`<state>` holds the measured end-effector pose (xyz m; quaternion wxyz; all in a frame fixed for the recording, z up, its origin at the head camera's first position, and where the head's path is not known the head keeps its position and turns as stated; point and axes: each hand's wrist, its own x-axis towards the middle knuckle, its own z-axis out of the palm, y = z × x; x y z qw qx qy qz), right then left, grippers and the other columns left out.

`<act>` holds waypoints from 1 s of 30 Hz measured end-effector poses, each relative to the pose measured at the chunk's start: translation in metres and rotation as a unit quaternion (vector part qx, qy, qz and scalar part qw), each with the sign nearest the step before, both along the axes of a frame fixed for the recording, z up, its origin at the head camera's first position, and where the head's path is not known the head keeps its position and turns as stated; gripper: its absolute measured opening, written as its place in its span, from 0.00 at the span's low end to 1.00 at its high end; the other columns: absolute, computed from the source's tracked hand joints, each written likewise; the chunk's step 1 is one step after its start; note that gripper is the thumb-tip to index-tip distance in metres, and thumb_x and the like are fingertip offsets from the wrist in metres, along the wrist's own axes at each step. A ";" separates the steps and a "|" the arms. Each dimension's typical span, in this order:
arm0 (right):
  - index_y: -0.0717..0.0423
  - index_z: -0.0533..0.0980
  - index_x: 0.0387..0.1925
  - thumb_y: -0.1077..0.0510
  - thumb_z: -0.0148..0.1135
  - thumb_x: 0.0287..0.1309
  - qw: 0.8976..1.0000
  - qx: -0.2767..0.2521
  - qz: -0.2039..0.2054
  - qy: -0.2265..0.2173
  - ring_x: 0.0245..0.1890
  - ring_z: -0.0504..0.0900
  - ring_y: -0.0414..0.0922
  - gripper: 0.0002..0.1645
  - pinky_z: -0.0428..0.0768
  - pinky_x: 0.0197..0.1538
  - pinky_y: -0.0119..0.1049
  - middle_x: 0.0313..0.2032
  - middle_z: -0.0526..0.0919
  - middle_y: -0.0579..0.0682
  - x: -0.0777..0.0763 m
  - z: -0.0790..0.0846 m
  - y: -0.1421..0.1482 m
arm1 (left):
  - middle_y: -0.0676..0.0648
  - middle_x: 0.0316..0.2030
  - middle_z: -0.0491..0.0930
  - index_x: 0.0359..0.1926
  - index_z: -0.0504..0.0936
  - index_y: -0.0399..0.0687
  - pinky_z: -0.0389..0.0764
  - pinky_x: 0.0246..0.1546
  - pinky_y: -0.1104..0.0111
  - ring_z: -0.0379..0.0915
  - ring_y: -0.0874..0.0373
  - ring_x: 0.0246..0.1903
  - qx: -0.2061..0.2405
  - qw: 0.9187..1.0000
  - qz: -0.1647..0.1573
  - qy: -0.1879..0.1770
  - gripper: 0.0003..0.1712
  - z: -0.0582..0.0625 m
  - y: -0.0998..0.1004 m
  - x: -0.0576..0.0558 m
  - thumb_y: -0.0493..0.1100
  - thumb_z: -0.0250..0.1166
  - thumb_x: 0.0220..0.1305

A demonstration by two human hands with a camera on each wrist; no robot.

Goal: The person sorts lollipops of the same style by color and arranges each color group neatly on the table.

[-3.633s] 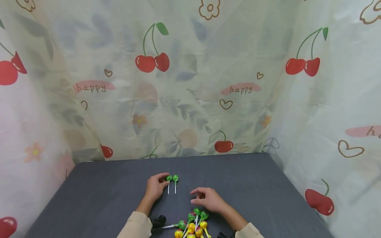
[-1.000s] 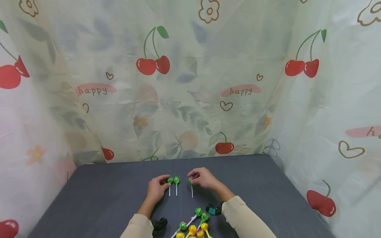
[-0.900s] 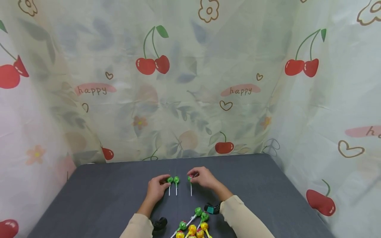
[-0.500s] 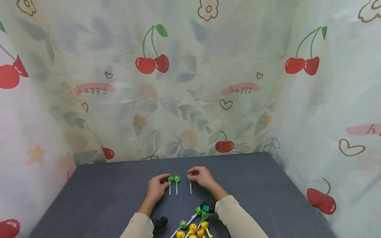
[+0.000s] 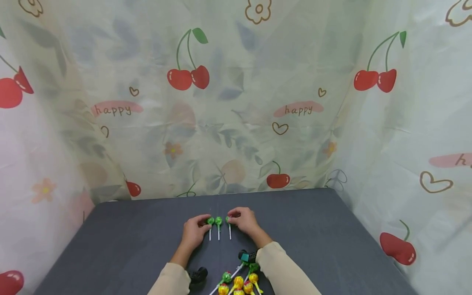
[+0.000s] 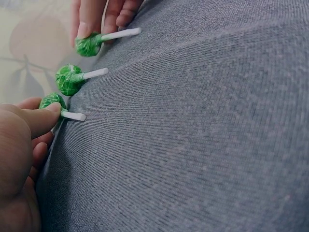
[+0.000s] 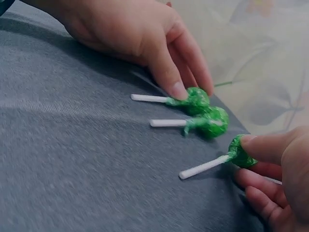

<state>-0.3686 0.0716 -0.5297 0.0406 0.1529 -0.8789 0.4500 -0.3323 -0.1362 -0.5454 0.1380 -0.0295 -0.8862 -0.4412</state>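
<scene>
Three green-wrapped lollipops stand in a row, white sticks toward the person. My left hand (image 5: 194, 231) pinches the head of the leftmost lollipop (image 6: 52, 102) between thumb and fingers. The middle lollipop (image 5: 218, 221) lies just beside it, touched by neither hand. At the right end, my right hand (image 5: 245, 220) pinches the head of a third lollipop (image 7: 240, 152), its stick slightly slanted in the right wrist view. A small gap separates this one from the middle lollipop.
Near the front edge lies a pile of lollipops, with yellow heads (image 5: 238, 282) and green heads (image 5: 226, 277), partly under the right forearm. Both wrists wear black bands. A dark grey cloth (image 5: 140, 241) covers the table; a cherry-print curtain (image 5: 228, 123) encloses the back and sides.
My right hand, empty at first, has brought a green lollipop from the pile to the row and slid it left toward the middle one. My left hand keeps its place on the leftmost lollipop.
</scene>
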 end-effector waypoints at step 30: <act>0.51 0.85 0.38 0.56 0.72 0.54 0.999 0.001 -0.046 0.012 0.34 0.81 0.41 0.09 0.77 0.40 0.38 0.33 0.85 0.41 0.011 -0.006 -0.015 | 0.50 0.33 0.83 0.48 0.86 0.47 0.76 0.36 0.60 0.77 0.57 0.32 -0.006 1.000 0.001 0.001 0.16 -0.002 0.000 -0.001 0.36 0.72 0.56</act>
